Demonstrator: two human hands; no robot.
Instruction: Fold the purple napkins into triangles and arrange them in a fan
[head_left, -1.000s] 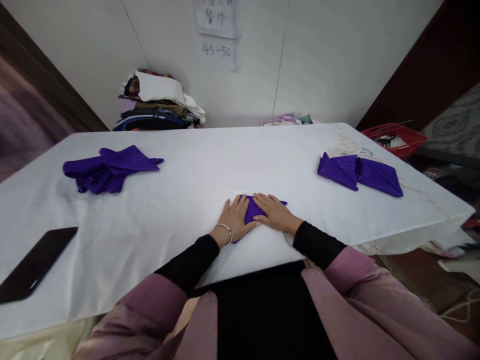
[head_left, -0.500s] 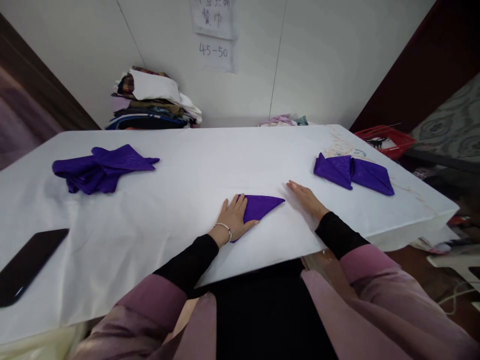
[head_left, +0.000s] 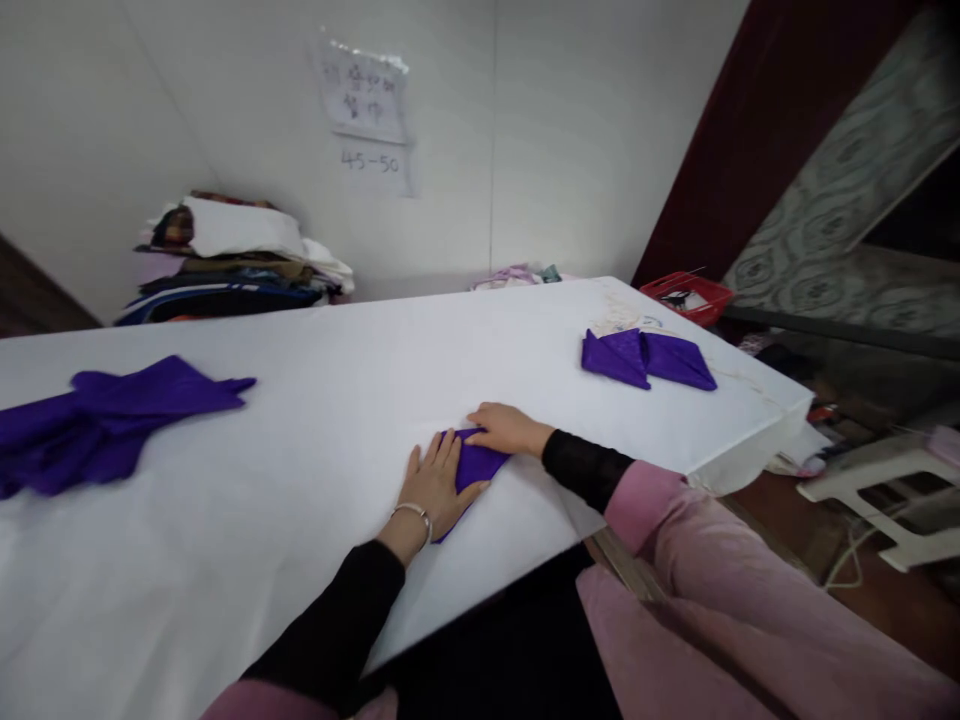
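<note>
- We've a crumpled cloth (head_left: 142, 410) left, folded cloths (head_left: 615, 357) right, basket (head_left: 709, 307) beyond.
- Left hand (head_left: 431, 492) lies flat, partly hiding our napkin (head_left: 474, 466) near the table (head_left: 337, 400) edge.
- Right hand (head_left: 508, 430)'s back on it; we can't tell its grip.

"45-50" on lower wall sheet (head_left: 375, 183), blurred handwriting on upper sheet (head_left: 364, 97)

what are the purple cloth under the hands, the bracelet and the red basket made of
Purple cloth: fabric, fibre unclear, fairly matte; it lies folded flat. Bracelet: probably metal, smooth and silvery, with a rigid-looking band. Red basket: likely plastic, finish hard to tell, given its even colour and stiff-looking rim.
</note>
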